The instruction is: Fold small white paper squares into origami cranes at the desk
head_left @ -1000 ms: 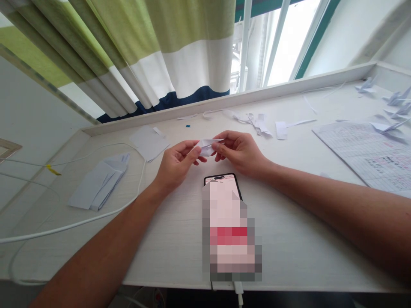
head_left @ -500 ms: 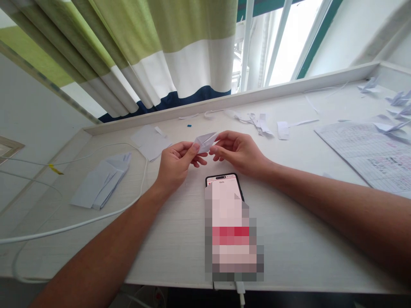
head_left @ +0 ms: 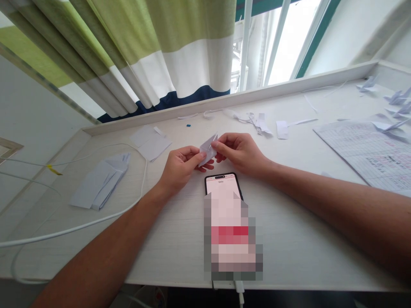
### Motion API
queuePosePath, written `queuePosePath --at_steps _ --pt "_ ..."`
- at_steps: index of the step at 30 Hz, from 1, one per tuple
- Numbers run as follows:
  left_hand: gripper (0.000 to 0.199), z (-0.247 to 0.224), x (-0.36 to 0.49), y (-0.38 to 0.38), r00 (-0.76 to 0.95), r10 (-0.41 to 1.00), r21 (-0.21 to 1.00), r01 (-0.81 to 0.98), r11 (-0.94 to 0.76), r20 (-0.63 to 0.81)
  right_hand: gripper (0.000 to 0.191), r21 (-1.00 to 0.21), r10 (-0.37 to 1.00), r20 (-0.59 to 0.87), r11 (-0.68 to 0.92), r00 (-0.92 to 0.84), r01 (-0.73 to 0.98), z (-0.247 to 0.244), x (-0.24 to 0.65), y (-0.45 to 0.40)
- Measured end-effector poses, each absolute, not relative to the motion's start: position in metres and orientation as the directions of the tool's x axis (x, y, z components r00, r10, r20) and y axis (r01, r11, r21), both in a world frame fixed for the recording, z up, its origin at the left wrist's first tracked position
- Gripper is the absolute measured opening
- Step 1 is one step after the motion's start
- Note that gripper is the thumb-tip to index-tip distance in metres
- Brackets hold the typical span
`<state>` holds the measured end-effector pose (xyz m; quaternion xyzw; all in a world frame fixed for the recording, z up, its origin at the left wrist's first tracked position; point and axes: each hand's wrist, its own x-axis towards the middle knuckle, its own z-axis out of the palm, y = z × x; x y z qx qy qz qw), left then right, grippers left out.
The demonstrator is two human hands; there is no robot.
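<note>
A small folded white paper [head_left: 208, 148], creased into a pointed shape, is held up above the white desk [head_left: 173, 239]. My left hand [head_left: 183, 166] pinches its lower left part, thumb on the near face and fingers behind. At its right edge my right hand [head_left: 239, 149] grips a flap between thumb and forefinger. Just below the hands lies a phone [head_left: 221, 184] with a lit pink screen, mostly blurred out. The paper's far side is hidden by my fingers.
Folded paper sheets [head_left: 101, 182] and flat white sheets [head_left: 150, 143] lie left. Paper scraps [head_left: 258, 124] are strewn along the back. On the right are a written-on lined sheet [head_left: 362, 149] and several folded paper figures [head_left: 398, 97]. A white cable [head_left: 96, 221] curves across the left side.
The paper has turned more upright, its point now higher. My left hand has shifted slightly right and down, and my right thumb and forefinger have closed on the paper's right edge.
</note>
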<state>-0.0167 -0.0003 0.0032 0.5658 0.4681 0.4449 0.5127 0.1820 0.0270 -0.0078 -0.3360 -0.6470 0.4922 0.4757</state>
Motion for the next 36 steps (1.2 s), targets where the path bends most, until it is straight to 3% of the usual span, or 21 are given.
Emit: queuePosePath --at_steps 16,23,27,30,36 --pt "0.025 0.0069 -0.0171 -0.0028 0.2 0.98 0.998 0.068 0.0 -0.013 0.051 -0.92 0.889 0.36 0.389 -0.283 0.052 -0.0058 0.1841 0.0275" --pt "0.035 0.0034 -0.0147 -0.0034 0.242 0.968 0.997 0.057 0.053 -0.066 0.061 -0.923 0.876 0.335 0.379 -0.348 0.064 -0.0053 0.1843 0.0275" --pt "0.04 0.0029 -0.0146 -0.0047 0.226 0.971 0.994 0.055 -0.092 0.077 0.061 -0.926 0.892 0.337 0.372 -0.301 0.065 -0.006 0.185 0.0264" --pt "0.038 0.0014 -0.0154 -0.0063 0.25 0.948 0.959 0.151 -0.239 0.197 0.063 -0.927 0.903 0.344 0.371 -0.257 0.06 -0.0049 0.1851 0.026" --pt "0.027 -0.0011 -0.0142 -0.0084 0.25 0.945 0.93 0.247 -0.274 0.212 0.063 -0.924 0.905 0.366 0.382 -0.219 0.035 -0.0034 0.1842 0.0264"
